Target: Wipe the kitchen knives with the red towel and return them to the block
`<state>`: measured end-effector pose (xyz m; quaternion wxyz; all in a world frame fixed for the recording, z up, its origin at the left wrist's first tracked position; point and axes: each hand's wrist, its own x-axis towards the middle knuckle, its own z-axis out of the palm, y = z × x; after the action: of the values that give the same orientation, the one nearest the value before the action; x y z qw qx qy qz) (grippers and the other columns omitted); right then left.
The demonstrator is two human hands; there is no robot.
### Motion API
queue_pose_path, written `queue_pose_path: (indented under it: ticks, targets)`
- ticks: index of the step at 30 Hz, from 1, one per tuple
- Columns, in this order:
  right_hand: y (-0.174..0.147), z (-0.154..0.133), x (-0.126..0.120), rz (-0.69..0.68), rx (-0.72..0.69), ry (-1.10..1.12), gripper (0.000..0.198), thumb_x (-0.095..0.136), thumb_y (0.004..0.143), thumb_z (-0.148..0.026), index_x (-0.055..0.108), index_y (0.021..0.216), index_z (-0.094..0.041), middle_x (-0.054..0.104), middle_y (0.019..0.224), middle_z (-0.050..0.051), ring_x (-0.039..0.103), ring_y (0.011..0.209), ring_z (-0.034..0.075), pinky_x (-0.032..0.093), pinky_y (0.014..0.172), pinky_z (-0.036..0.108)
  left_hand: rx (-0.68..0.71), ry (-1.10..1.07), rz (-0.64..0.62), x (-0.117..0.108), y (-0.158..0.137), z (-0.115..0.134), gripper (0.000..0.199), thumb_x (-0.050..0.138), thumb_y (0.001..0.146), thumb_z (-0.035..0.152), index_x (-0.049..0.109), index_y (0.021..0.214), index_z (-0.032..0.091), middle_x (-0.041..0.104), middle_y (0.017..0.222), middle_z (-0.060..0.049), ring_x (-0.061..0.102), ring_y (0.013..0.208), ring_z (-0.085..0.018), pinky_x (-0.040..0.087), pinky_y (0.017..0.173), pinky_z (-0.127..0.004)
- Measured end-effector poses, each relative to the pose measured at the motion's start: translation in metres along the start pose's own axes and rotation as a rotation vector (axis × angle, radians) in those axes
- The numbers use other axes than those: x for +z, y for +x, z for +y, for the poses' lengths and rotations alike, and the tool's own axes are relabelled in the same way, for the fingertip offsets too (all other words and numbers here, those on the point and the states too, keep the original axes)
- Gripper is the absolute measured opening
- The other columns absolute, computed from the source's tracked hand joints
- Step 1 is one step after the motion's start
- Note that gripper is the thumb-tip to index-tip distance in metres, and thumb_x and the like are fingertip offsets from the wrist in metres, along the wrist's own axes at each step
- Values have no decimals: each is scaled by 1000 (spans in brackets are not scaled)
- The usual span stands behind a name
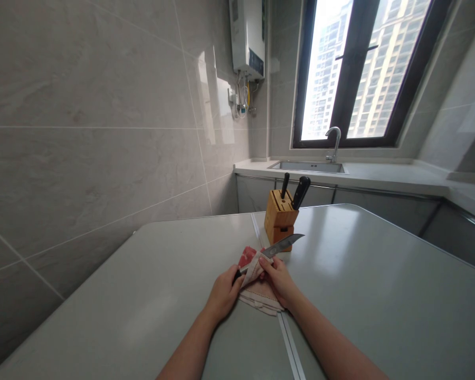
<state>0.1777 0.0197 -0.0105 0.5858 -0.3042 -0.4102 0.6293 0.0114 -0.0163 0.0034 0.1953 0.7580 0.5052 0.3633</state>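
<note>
One knife [283,245]: smooth grey blade, tapering to a point, slanting right in front of the wooden block [283,217]
Cloth [258,292]: soft, folded, pinkish, nearer than the block
Left hand [224,290]: wrapped round the dark handle [236,275]
Right hand [279,279]: pinching cloth against the blade, fingers bent!

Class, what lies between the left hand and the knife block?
The head view shows the knife blade, the cloth around part of it and the right hand's fingertips between them.
</note>
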Motion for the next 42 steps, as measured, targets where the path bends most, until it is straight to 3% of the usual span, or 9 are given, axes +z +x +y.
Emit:
queue_pose_path:
  ticks: [42]
  targets:
    - [0, -1, -1, -52, -13, -107, 26, 67, 70, -39, 61, 82, -18, 54, 61, -3, 43, 51, 9, 35, 50, 23, -42, -51, 116, 1, 2, -7, 32, 35, 89, 43, 45, 71, 18, 49, 63, 3, 45, 58, -13, 32, 57, -23]
